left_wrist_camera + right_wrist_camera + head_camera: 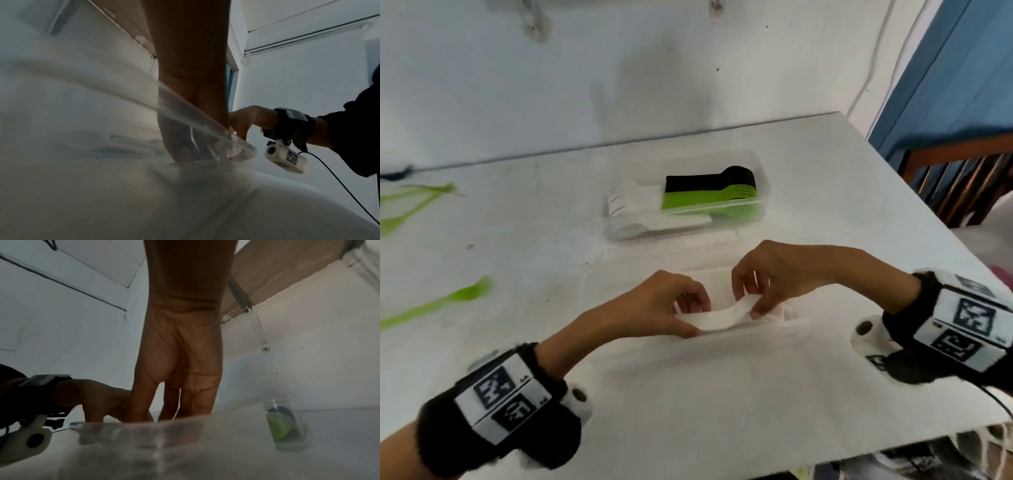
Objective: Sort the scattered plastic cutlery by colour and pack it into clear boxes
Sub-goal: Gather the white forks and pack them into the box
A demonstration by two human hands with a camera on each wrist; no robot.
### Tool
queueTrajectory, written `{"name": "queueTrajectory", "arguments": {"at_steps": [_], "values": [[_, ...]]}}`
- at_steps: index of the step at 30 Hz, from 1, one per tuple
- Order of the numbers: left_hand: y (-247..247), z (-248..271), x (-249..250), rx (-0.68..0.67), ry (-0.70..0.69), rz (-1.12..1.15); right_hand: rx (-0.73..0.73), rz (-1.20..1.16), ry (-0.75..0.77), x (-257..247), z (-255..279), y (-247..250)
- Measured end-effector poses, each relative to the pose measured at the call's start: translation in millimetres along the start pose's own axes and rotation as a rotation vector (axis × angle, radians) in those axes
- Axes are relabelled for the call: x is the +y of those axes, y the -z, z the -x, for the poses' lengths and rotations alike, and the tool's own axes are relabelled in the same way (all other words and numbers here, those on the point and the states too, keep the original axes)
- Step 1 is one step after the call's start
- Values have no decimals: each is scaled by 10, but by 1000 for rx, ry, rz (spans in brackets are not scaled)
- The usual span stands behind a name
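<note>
Both hands (717, 299) pinch white cutlery (717, 317); no readable writing.

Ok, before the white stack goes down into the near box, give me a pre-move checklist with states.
1. Left hand grips white cutlery stack: ok.
2. Right hand grips its other end: ok.
3. Stack over near clear box: ok.
4. Room free inside that box: cannot tell.
5. Stack holds white pieces only: ok, as far as it shows.
6. All cutlery sorted: not ok, green pieces lie loose on the table.
</note>
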State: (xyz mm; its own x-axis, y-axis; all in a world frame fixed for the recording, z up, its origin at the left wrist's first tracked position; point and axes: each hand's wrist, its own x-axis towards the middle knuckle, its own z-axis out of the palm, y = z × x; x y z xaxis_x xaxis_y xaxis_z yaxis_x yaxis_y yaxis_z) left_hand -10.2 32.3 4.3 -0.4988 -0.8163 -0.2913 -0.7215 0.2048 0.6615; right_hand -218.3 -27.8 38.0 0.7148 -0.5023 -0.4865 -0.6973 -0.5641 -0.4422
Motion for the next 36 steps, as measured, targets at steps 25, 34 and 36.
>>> {"name": "queueTrajectory", "arguments": {"at_steps": [25, 34, 36], "values": [[-290, -207, -52, 133, -3, -68, -10, 220, 103, 111, -157, -147], [-276, -245, -121, 80, -60, 8, -77, 100, 103, 189, -238, -72], [-294, -250, -114, 105, -46, 9, -51, 87, 95, 209, -246, -26]]}}
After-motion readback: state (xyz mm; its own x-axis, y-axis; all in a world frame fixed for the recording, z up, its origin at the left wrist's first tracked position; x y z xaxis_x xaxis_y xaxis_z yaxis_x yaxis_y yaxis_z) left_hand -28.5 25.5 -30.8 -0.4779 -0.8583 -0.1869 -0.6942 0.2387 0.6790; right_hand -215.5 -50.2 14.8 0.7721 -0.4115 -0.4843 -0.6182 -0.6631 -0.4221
